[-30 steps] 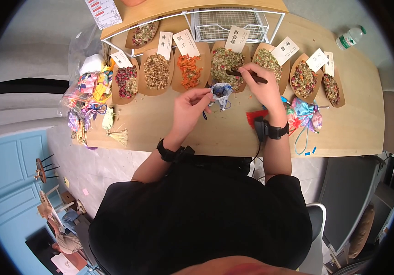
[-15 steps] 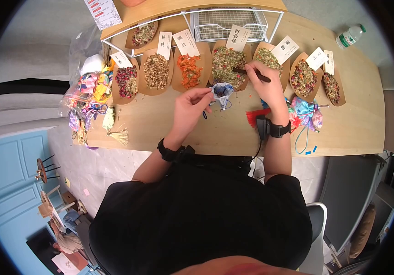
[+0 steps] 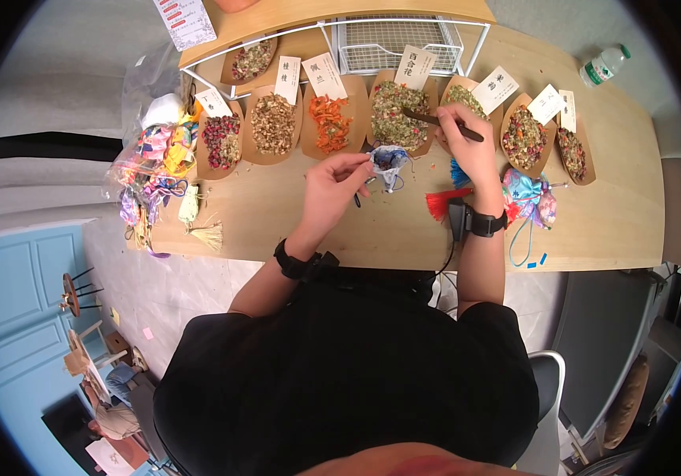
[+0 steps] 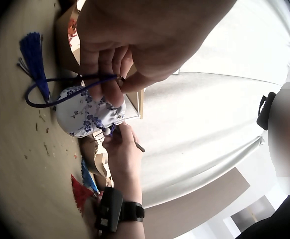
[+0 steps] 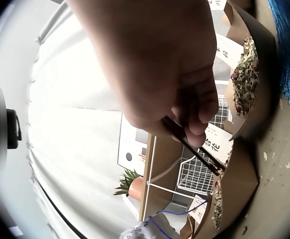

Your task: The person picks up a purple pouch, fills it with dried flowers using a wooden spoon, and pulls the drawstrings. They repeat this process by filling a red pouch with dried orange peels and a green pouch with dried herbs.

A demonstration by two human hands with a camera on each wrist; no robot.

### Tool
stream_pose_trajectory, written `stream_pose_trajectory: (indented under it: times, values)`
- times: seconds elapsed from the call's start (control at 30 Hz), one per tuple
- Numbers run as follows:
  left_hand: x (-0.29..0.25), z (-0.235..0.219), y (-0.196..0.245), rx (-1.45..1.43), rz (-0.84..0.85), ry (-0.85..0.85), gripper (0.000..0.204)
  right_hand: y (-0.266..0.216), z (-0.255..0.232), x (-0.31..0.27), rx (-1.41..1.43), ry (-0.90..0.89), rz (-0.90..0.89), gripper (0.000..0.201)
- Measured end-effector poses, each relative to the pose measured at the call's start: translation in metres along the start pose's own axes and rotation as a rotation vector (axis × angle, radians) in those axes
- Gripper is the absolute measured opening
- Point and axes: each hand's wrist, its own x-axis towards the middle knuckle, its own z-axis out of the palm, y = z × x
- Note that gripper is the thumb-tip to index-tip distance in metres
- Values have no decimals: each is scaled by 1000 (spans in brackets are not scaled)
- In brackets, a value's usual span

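Note:
My left hand pinches the edge of a small drawstring pouch, white with blue flowers. Its mouth gapes upward in the head view, with dark bits inside. A blue cord and blue tassel hang by it in the left wrist view. My right hand grips slim dark wooden tongs between thumb and fingers. Their tips reach over a brown paper tray of dried greenish herbs, in the head view. Two thin arms show in the right wrist view, close together at the tips.
Paper trays of dried orange petals, brown chips and red buds stand leftward, each with a card. More herb trays are at right. Colourful pouches, a red tassel and a water bottle also lie about. A white-legged shelf stands behind.
My right hand has drawn slightly right and toward me, the tongs' tips now higher over the greenish herbs. My left hand and the pouch have shifted only slightly right.

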Motion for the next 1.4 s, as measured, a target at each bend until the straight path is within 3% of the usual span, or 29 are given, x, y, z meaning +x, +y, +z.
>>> stream_pose_trajectory:
  times: [0.13,0.23,0.33,0.43,0.53,0.63,0.73,0.83,0.87,0.97,1.17,1.3,1.4]
  values:
    - [0,2,4,1,-16,11,22,-10,-7,-2,240,-60,107,18]
    - [3,1,0,-15,-18,19,21,-8,-12,-2,363,-135,19,18]
    - [2,2,2,-15,-19,28,21,-14,-13,-5,409,-218,-36,17]
    - [2,2,2,-23,-1,20,21,-17,-14,-8,378,-359,43,17]
    - [2,2,0,-23,-11,18,21,-14,-7,-9,407,-273,-8,17]
    - [3,0,-3,-26,-9,16,21,-10,-12,-7,445,-145,80,19]
    - [2,-1,-2,-28,-26,15,21,-9,2,-5,177,9,71,18]
    - [2,-1,-3,-19,-31,20,21,-8,10,-7,115,-179,-6,17]
    - [2,-1,-2,-16,-29,17,21,-17,9,-8,-54,-231,-15,17]
    - [2,-1,0,-6,-26,10,21,-11,13,-7,-35,-121,-51,18]
    - [2,-2,-2,-4,-33,1,22,1,-4,3,130,214,68,22]
    - [2,0,-3,-5,-35,1,22,16,0,8,169,168,137,27]
    - [3,1,-4,1,-36,4,22,-7,4,1,132,18,157,26]
